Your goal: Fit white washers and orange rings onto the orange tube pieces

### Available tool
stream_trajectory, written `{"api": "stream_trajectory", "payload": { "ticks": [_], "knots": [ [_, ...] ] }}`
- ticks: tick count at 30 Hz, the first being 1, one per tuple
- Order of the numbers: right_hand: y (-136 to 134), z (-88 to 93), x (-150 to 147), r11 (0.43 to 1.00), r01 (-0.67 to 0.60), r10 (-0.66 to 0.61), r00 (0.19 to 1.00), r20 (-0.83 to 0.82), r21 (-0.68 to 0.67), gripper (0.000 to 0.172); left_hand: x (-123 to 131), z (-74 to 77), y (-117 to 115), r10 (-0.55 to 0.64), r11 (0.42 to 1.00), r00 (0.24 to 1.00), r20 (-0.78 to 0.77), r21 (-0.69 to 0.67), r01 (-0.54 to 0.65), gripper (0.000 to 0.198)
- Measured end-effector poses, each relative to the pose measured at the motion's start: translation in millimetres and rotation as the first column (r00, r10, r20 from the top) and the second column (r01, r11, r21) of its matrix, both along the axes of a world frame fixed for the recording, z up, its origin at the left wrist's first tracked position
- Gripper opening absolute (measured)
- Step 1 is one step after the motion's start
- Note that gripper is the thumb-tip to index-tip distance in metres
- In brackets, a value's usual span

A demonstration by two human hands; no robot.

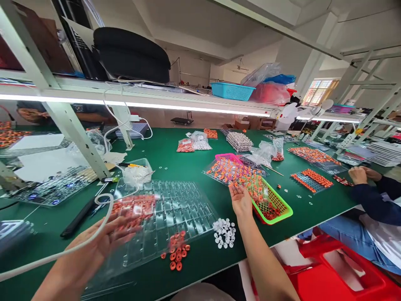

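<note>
My left hand [97, 246] is low at the left, palm up and fingers spread, blurred by motion, lying over the near left part of a clear plastic compartment tray [175, 213]; a few cells at the tray's left hold small orange rings. My right hand [240, 200] reaches forward, palm up and fingers apart, empty, at the near edge of a clear tray of orange-and-white parts [232, 172] and beside a green and red mesh basket [277, 207]. A loose pile of orange rings [176, 253] and a pile of small white caps [224, 233] lie near the table's front edge.
A white cable [62, 251] loops across my left wrist. Another person's hands [360, 174] work at the right beside a tray of orange parts [311, 179]. A red stool [338, 271] stands below. Bags of parts, a black tool [78, 217] and a shelf post [75, 133] stand on the green table [175, 161].
</note>
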State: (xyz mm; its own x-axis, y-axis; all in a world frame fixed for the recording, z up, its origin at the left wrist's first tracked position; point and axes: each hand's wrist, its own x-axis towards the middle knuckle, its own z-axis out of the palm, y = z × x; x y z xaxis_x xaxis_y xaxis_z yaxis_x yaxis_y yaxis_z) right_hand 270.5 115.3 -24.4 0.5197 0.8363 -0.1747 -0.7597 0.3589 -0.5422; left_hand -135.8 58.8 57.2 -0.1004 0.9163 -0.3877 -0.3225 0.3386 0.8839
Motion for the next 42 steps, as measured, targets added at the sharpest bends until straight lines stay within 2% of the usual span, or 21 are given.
{"api": "stream_trajectory", "payload": {
  "ticks": [3,6,10,13,17,19,23,28,33,42],
  "knots": [
    [1.0,6.8,2.3,1.0,-0.001,0.001,1.0,-0.001,0.025,0.011,19.6,3.8,17.6,-0.025,0.999,1.0,-0.017,0.038,0.026,0.024],
    [1.2,12.9,5.8,0.999,-0.01,0.01,1.0,-0.003,0.048,0.008,39.3,6.5,33.8,-0.144,0.985,0.989,-0.008,0.095,0.144,0.018],
    [0.4,16.9,11.2,0.998,-0.023,0.024,1.0,-0.004,0.061,0.007,65.5,4.8,51.3,-0.196,0.976,0.981,-0.006,0.1,0.195,0.011],
    [-0.1,16.5,14.5,0.997,-0.037,0.036,0.999,0.003,0.061,0.008,82.0,-4.0,63.4,-0.227,0.969,0.974,0.002,0.098,0.225,0.012],
    [-0.8,15.3,17.6,0.997,-0.046,0.044,0.999,0.032,0.067,0.012,98.2,-22.2,77.1,-0.238,0.97,0.971,0.0,0.059,0.237,0.03],
    [-1.5,15.7,18.8,0.996,-0.05,0.046,0.998,0.05,0.074,0.014,105.4,-30.7,82.1,-0.228,0.973,0.973,-0.024,0.028,0.229,0.035],
    [-4.7,19.2,20.5,0.994,-0.07,0.062,0.994,0.087,0.086,0.012,118.2,-43.1,90.9,-0.162,0.987,0.979,-0.125,-0.041,0.158,0.033],
    [-12.9,27.7,16.0,0.986,-0.128,0.113,0.985,0.133,0.106,0.008,122.9,-51.8,102.7,-0.063,0.995,0.976,-0.209,-0.089,0.045,0.034],
    [-23.4,31.3,-7.7,0.96,-0.266,0.251,0.955,0.157,0.085,0.007,116.6,-53.0,109.4,-0.032,0.991,0.984,-0.175,-0.133,0.008,0.033],
    [-28.9,16.2,-75.1,0.832,-0.554,0.551,0.823,0.139,-0.023,0.009,93.3,-50.1,108.7,-0.001,0.977,1.0,0.016,-0.213,0.005,0.033]
  ]
}}
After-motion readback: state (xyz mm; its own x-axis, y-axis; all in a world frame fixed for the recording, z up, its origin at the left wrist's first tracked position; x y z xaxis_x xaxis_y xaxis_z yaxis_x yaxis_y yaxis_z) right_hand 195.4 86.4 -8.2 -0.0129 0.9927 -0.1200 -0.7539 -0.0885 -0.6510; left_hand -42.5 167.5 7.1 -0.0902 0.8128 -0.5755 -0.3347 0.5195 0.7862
